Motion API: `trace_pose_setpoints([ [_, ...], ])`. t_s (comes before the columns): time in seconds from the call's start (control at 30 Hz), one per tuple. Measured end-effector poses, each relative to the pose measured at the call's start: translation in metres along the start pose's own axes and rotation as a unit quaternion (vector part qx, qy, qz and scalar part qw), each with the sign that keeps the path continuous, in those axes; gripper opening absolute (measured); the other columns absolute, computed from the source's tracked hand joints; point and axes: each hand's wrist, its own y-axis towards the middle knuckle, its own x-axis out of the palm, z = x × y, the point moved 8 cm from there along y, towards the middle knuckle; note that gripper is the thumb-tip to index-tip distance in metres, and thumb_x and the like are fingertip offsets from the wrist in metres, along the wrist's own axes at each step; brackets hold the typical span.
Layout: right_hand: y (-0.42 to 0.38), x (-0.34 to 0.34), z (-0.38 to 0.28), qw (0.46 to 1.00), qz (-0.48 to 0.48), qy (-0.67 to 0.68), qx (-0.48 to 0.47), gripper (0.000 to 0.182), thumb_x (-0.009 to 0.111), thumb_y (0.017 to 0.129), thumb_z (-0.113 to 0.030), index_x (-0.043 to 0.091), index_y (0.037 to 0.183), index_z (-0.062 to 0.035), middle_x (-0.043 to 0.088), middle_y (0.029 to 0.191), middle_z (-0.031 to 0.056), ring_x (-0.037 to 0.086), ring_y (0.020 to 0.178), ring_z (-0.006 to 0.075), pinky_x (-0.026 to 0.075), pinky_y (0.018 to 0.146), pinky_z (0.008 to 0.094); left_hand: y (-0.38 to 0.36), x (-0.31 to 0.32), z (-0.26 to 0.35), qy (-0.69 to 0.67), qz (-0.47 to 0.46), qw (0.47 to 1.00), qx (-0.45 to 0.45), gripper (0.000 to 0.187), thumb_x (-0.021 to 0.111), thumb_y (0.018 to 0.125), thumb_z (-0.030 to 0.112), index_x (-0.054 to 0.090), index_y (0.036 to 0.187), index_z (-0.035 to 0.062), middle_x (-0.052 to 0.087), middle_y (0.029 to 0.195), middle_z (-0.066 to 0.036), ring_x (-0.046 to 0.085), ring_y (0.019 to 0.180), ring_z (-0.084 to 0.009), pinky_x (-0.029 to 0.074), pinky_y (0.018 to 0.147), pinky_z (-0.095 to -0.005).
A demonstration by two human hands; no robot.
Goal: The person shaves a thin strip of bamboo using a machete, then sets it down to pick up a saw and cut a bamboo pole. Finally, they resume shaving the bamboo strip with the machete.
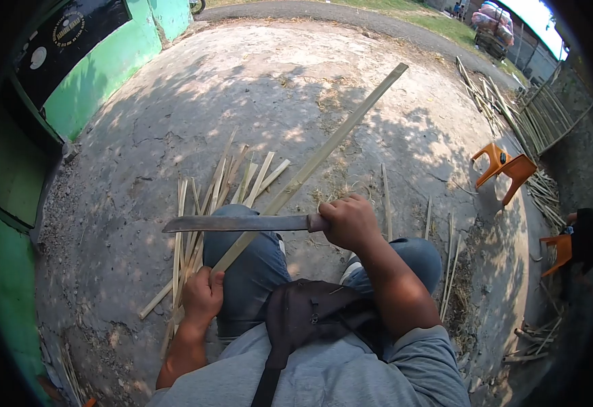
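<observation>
Wears a grey shirt and a dark fabric bag [317, 315] at the waist, with bent knees in blue denim. Closes the left hand [203, 296] around the near end of a long, flat bamboo strip [337, 139] beside the left knee, pointing the free end away from the body, with long axis slanting from near left to far right. Curls the right hand's fingers tightly around the brownish handle of a long knife [242, 223], holding the dull metal blade crosswise over the strip, tip to the left; cannot tell contact between blade and strip. Has around the left knee a loose fan of pale, straight split pieces [262, 175], on rough, cracked concrete [174, 136] dappled with shade. Farther right, shows a smooth, moulded orange chair [513, 169]; beyond, slender poles [513, 115], then a grey road [296, 10].
</observation>
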Motion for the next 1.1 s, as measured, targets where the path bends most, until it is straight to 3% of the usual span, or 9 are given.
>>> trace_pose_setpoints([
  [0.1, 0.004, -0.012, 0.045, 0.988, 0.046, 0.027, 0.145, 0.017, 0.074, 0.083, -0.023, 0.064, 0.074, -0.0132, 0.066, 0.067, 0.0106, 0.068, 0.067, 0.0363, 0.053, 0.065, 0.0496, -0.002, 0.001, -0.003, -0.006, 0.016, 1.0, -0.005, 0.052, 0.054, 0.106, 0.051, 0.061, 0.085, 0.0031, 0.062, 0.071, -0.022, 0.063, 0.07, -0.0488, 0.047, 0.062, -0.0561],
  [0.33, -0.01, -0.002, 0.049, 0.986, 0.013, 0.04, 0.16, 0.016, 0.075, 0.083, -0.024, 0.066, 0.081, -0.0111, 0.065, 0.073, 0.0128, 0.068, 0.074, 0.0392, 0.053, 0.067, 0.0537, 0.001, -0.002, 0.006, 0.006, -0.022, 0.999, -0.029, 0.052, 0.052, 0.107, 0.048, 0.058, 0.083, 0.0029, 0.062, 0.072, -0.023, 0.063, 0.073, -0.0492, 0.047, 0.064, -0.0568],
  [0.53, -0.006, 0.012, -0.006, 0.998, -0.051, 0.021, -0.001, 0.009, 0.071, 0.079, -0.021, 0.065, 0.079, -0.0147, 0.07, 0.074, 0.0072, 0.071, 0.071, 0.0302, 0.052, 0.07, 0.0454, 0.002, 0.001, 0.004, -0.007, -0.015, 1.0, -0.017, 0.05, 0.053, 0.107, 0.047, 0.06, 0.084, 0.0028, 0.062, 0.072, -0.023, 0.063, 0.073, -0.0493, 0.046, 0.064, -0.0568],
  [0.57, -0.005, 0.012, -0.011, 0.999, -0.05, 0.01, -0.015, 0.009, 0.071, 0.077, -0.02, 0.064, 0.079, -0.0158, 0.07, 0.074, 0.0054, 0.072, 0.072, 0.0269, 0.05, 0.072, 0.0426, 0.002, 0.001, 0.003, -0.004, -0.015, 1.0, -0.014, 0.05, 0.053, 0.107, 0.047, 0.06, 0.085, 0.0028, 0.062, 0.072, -0.023, 0.063, 0.073, -0.0492, 0.046, 0.064, -0.0567],
  [0.67, 0.001, 0.005, 0.004, 1.0, -0.018, 0.012, 0.006, 0.011, 0.071, 0.081, -0.022, 0.064, 0.078, -0.0147, 0.069, 0.072, 0.0073, 0.07, 0.069, 0.0297, 0.051, 0.07, 0.0445, 0.001, 0.003, -0.003, -0.008, -0.014, 1.0, -0.02, 0.049, 0.054, 0.107, 0.046, 0.06, 0.085, 0.0029, 0.063, 0.073, -0.023, 0.063, 0.073, -0.0488, 0.046, 0.063, -0.0562],
  [0.77, 0.005, -0.004, 0.053, 0.986, 0.041, 0.065, 0.146, 0.026, 0.073, 0.09, -0.032, 0.064, 0.076, -0.0113, 0.066, 0.07, 0.0147, 0.068, 0.069, 0.0411, 0.052, 0.062, 0.0521, -0.003, 0.003, -0.008, -0.023, 0.003, 0.999, -0.024, 0.047, 0.055, 0.107, 0.045, 0.06, 0.085, 0.0032, 0.063, 0.073, -0.022, 0.063, 0.072, -0.0485, 0.046, 0.063, -0.0555],
  [0.87, -0.004, -0.009, 0.084, 0.957, 0.083, 0.121, 0.252, 0.023, 0.073, 0.09, -0.03, 0.066, 0.078, -0.0118, 0.067, 0.073, 0.0163, 0.068, 0.073, 0.0424, 0.053, 0.063, 0.0531, 0.002, 0.0, 0.0, -0.018, 0.005, 1.0, -0.017, 0.046, 0.056, 0.107, 0.043, 0.059, 0.084, 0.0036, 0.062, 0.07, -0.022, 0.063, 0.07, -0.0481, 0.046, 0.061, -0.0549],
  [1.0, -0.013, -0.002, 0.077, 0.971, 0.056, 0.076, 0.219, 0.015, 0.073, 0.087, -0.026, 0.066, 0.082, -0.0128, 0.068, 0.074, 0.0156, 0.07, 0.073, 0.0405, 0.054, 0.063, 0.0532, 0.004, -0.004, 0.004, -0.012, -0.016, 1.0, -0.021, 0.045, 0.056, 0.106, 0.043, 0.06, 0.084, 0.004, 0.061, 0.067, -0.021, 0.063, 0.067, -0.0478, 0.046, 0.06, -0.0543],
  [1.1, -0.011, 0.003, 0.048, 0.987, 0.014, 0.065, 0.145, 0.022, 0.076, 0.087, -0.027, 0.065, 0.08, -0.009, 0.066, 0.073, 0.0149, 0.068, 0.073, 0.0402, 0.052, 0.066, 0.0506, 0.004, -0.003, 0.006, -0.018, -0.004, 1.0, -0.015, 0.046, 0.056, 0.106, 0.043, 0.06, 0.084, 0.0038, 0.061, 0.067, -0.021, 0.063, 0.067, -0.0478, 0.046, 0.06, -0.0538],
])
